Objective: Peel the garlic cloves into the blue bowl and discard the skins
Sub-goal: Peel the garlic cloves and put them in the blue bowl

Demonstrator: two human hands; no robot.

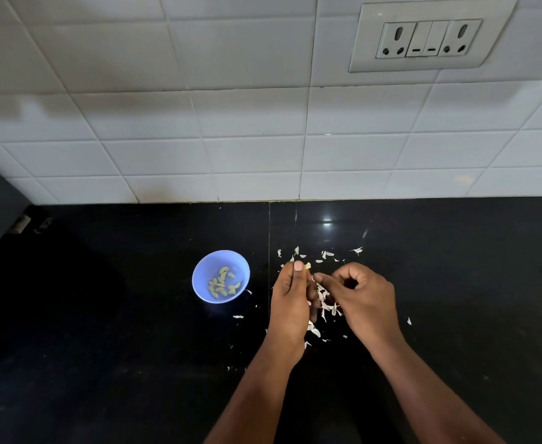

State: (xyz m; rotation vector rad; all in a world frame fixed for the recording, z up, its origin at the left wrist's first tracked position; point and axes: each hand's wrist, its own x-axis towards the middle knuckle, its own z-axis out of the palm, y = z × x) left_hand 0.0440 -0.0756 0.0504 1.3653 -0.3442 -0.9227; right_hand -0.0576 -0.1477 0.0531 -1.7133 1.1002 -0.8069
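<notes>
Your left hand (290,291) pinches a garlic clove (307,266). Your right hand (364,294) is curled, fingertips just beside it; its grip is unclear. Blue bowl (199,277) sits left.

A home kitchen is showing here. White wall tiles (247,139) are running behind a glossy black stone counter (103,315), and a white socket-and-switch plate (429,36) is sitting in the tiling above. A blue bowl (199,270) is holding peeled garlic cloves (221,283), with papery skins (325,299) lying scattered across the counter beside it.
</notes>
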